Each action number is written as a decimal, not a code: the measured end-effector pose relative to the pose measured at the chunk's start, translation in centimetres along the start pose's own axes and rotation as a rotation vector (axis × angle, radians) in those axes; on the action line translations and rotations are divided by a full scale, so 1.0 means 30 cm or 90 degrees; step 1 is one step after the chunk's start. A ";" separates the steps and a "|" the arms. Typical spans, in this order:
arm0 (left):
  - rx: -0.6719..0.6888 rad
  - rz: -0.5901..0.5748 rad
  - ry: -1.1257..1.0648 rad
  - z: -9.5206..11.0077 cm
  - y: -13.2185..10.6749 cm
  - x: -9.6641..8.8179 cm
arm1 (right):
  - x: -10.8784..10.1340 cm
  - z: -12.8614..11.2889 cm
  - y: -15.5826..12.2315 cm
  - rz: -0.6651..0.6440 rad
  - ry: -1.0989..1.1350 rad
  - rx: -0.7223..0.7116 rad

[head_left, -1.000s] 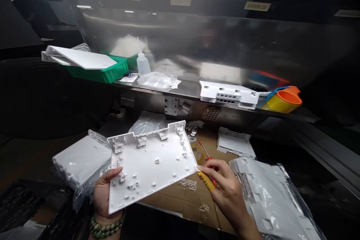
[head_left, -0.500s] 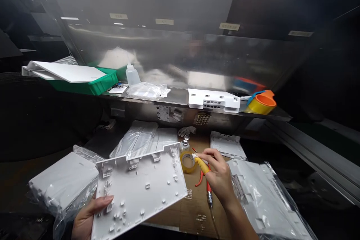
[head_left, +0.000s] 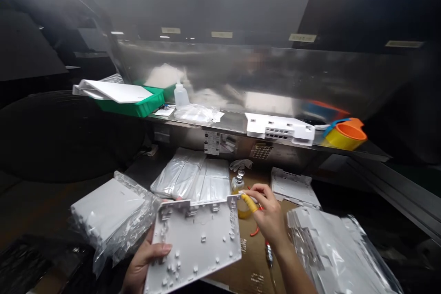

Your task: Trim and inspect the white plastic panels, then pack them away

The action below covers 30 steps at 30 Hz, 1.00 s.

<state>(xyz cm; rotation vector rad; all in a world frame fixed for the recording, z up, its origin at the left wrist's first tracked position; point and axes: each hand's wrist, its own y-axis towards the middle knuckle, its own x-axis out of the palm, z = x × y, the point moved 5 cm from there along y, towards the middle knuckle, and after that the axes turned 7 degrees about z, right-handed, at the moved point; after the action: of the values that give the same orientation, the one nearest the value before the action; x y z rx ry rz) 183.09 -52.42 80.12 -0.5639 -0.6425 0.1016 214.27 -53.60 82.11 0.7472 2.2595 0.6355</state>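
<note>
My left hand [head_left: 146, 257] grips the left edge of a white plastic housing panel [head_left: 193, 248], thumb on its inner face and other fingers behind. That face, with small posts and clips, is turned up toward me and tilted. My right hand [head_left: 270, 213] is closed in a pinch at the panel's upper right corner. A yellow finger cot [head_left: 249, 203] covers its thumb. Something small and white shows at the fingertips, too hidden to name. Behind that hand lie a roll of yellowish tape [head_left: 244, 211] and a red-handled tool [head_left: 267, 243], both partly covered.
Bagged white panels lie left [head_left: 106, 211] and right [head_left: 330, 248], with flat plastic bags [head_left: 186, 174] behind. A metal-topped bottle [head_left: 238, 181] stands at the back. The shelf holds a green bin [head_left: 138, 106], a squeeze bottle [head_left: 181, 96], a white housing [head_left: 279, 128] and tape rolls [head_left: 346, 135].
The camera view has swung left, so the surroundings appear shifted right. The panel tilts less sideways, and its upper right corner now meets my right hand's fingertips, which were apart from it.
</note>
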 end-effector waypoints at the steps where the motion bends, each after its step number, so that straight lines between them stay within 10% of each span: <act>1: 0.001 0.000 -0.014 -0.005 -0.004 0.017 | 0.006 0.015 -0.004 0.004 -0.010 0.010; 12: 0.116 -0.103 0.134 -0.155 0.004 0.146 | 0.092 -0.335 -0.076 0.031 0.166 -0.081; 22: 0.502 -0.143 0.527 -0.168 0.030 0.160 | 0.114 -0.286 -0.069 0.041 0.079 -0.123; 30: 0.507 -0.114 0.559 -0.184 0.048 0.142 | 0.129 -0.238 -0.075 0.058 0.086 -0.054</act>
<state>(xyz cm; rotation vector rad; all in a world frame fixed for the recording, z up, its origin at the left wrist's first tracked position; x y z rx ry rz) 189.89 -52.65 78.05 0.2421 0.2282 -0.0646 206.03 -54.34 83.77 0.7908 2.3139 0.8417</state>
